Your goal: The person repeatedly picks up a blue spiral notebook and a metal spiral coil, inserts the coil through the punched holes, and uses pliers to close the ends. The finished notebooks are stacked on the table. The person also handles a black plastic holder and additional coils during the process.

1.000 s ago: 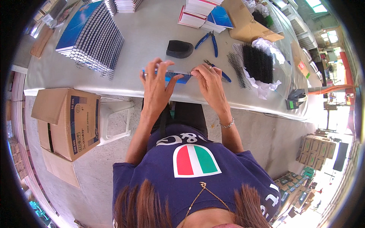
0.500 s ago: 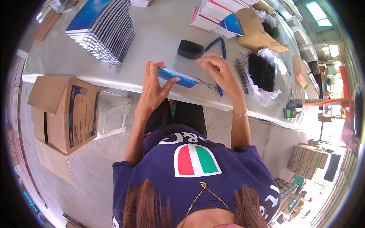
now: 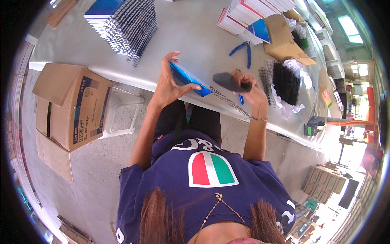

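My left hand (image 3: pixel 172 83) grips a blue-covered notebook (image 3: pixel 189 78), tilted, with the thumb on its cover and fingers behind. From the notebook's near right corner a dark spiral binding coil (image 3: pixel 227 101) sticks out and runs to my right wrist. My right hand (image 3: pixel 254 89) is closed on a smooth black rounded block (image 3: pixel 232 82), raised above the table; its exact kind is unclear. Partly hidden under this hand is a small blue piece (image 3: pixel 241 99). Farther back, blue-handled pliers (image 3: pixel 243 52) lie spread on the table.
A stack of spiral-bound notebooks (image 3: pixel 130 28) stands at the far left of the table (image 3: pixel 183 32). To the right are books (image 3: pixel 248 20), an opened carton (image 3: pixel 284 38) and a bundle of black coils (image 3: pixel 286 79) on crumpled paper. A cardboard box (image 3: pixel 77 110) rests on a white stool (image 3: pixel 124 110).
My right hand has picked up the black block from the table and drawn it nearer. The notebook stays in my left hand, tilted more steeply.
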`<action>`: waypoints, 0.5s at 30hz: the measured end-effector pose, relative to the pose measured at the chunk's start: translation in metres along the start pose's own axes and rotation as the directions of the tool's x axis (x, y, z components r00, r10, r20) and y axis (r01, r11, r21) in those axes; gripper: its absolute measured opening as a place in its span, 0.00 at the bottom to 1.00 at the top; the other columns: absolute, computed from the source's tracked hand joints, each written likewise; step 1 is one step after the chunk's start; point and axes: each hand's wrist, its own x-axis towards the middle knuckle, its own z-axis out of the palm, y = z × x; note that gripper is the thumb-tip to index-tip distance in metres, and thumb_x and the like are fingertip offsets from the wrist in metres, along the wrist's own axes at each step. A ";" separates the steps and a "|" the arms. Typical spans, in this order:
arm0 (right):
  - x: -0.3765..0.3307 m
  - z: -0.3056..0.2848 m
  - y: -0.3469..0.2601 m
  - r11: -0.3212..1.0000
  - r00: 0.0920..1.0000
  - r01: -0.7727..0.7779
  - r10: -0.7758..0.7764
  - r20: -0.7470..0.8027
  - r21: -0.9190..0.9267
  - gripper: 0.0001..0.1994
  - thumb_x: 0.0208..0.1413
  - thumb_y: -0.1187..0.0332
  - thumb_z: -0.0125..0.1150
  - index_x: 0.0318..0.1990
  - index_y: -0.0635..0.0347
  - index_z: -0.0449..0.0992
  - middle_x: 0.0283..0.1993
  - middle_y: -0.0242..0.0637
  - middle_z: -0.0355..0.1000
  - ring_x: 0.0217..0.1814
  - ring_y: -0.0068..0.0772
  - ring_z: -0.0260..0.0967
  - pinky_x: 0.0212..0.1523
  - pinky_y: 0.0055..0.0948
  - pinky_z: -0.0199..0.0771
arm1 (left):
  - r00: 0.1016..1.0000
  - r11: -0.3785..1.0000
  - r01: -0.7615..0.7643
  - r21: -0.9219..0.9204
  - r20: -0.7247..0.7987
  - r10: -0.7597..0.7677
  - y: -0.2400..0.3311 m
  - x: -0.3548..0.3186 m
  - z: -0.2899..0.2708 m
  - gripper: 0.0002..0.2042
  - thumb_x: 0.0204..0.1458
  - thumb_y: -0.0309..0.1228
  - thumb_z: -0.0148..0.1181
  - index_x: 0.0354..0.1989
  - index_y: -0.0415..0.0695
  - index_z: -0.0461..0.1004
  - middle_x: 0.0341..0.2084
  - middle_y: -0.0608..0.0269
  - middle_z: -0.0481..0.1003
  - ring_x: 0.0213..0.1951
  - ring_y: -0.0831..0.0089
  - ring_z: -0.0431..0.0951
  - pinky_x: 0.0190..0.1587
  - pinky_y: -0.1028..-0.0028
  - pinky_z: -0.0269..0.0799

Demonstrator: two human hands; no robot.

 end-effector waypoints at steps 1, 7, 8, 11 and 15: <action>0.000 0.007 -0.018 0.994 0.998 -0.050 0.054 0.038 -0.097 0.17 0.63 0.57 0.61 0.34 0.65 0.73 0.33 0.29 0.65 0.35 0.23 0.62 0.35 0.21 0.60 | 1.000 1.000 -0.021 0.014 0.001 0.021 -0.001 0.001 0.001 0.56 0.27 0.42 0.85 0.65 0.41 0.52 0.53 0.55 0.59 0.53 0.60 0.65 0.56 0.62 0.65; -0.006 0.004 -0.011 1.000 0.998 -0.027 0.027 0.052 -0.010 0.16 0.63 0.57 0.62 0.37 0.65 0.73 0.36 0.26 0.65 0.39 0.17 0.58 0.38 0.20 0.59 | 0.999 0.999 -0.037 0.030 0.010 0.037 -0.001 0.000 0.009 0.57 0.25 0.42 0.85 0.65 0.41 0.51 0.55 0.55 0.58 0.54 0.59 0.65 0.57 0.61 0.65; -0.008 0.005 -0.013 0.972 0.988 -0.155 0.155 -0.013 -0.178 0.16 0.63 0.57 0.62 0.38 0.65 0.73 0.36 0.26 0.65 0.39 0.16 0.58 0.39 0.20 0.59 | 1.000 1.000 -0.022 0.015 0.011 0.022 -0.001 0.001 0.009 0.57 0.26 0.42 0.85 0.65 0.41 0.51 0.55 0.56 0.58 0.54 0.59 0.65 0.57 0.61 0.65; -0.013 0.020 -0.017 0.936 0.971 -0.235 0.213 -0.108 -0.263 0.17 0.62 0.56 0.63 0.39 0.65 0.72 0.37 0.26 0.65 0.39 0.16 0.58 0.39 0.19 0.59 | 1.000 1.000 0.000 -0.008 0.027 0.000 0.000 0.003 0.006 0.58 0.26 0.42 0.85 0.66 0.42 0.49 0.56 0.55 0.58 0.54 0.58 0.65 0.57 0.61 0.65; -0.019 0.034 -0.024 0.973 0.993 -0.084 0.063 -0.104 -0.217 0.14 0.61 0.60 0.64 0.38 0.64 0.74 0.34 0.25 0.66 0.37 0.16 0.59 0.37 0.20 0.59 | 0.999 0.999 -0.035 -0.018 0.031 0.035 -0.004 0.002 0.006 0.57 0.28 0.42 0.84 0.66 0.42 0.49 0.58 0.53 0.58 0.55 0.56 0.66 0.58 0.59 0.66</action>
